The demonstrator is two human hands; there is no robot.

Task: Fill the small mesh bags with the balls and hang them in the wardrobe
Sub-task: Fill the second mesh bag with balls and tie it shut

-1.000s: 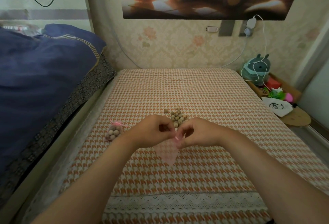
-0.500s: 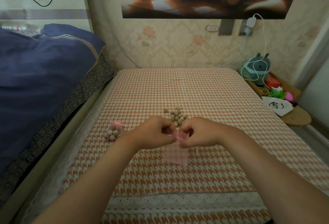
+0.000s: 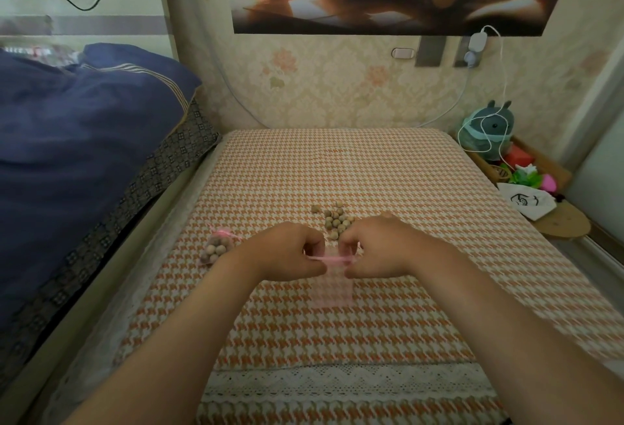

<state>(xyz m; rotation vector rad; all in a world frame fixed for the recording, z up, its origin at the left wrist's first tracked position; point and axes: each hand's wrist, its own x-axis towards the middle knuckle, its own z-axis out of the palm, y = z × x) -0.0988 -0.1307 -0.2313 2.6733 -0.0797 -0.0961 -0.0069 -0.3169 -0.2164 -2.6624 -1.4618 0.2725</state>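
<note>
An empty pink mesh bag (image 3: 332, 291) hangs flat between my hands over the orange houndstooth cloth (image 3: 337, 333). My left hand (image 3: 287, 252) pinches the left end of its top edge and pink drawstring. At the right end my right hand (image 3: 374, 247) pinches the same edge, so the mouth is stretched out sideways. Just beyond my fingers lies a loose heap of small beige balls (image 3: 336, 220). A second pink mesh bag, filled with balls (image 3: 216, 249) and drawn shut, rests on the cloth to the left.
A dark blue quilt (image 3: 77, 140) is piled on the bed at the left. At the right a low wooden shelf (image 3: 560, 222) holds a plush toy (image 3: 488, 129), a white pouch (image 3: 525, 201) and small coloured items. A white charger cable (image 3: 503, 63) hangs down the wall.
My hands have drawn apart, pulling the bag's top edge and drawstring taut. The bag now hangs square where it earlier drooped to a point.
</note>
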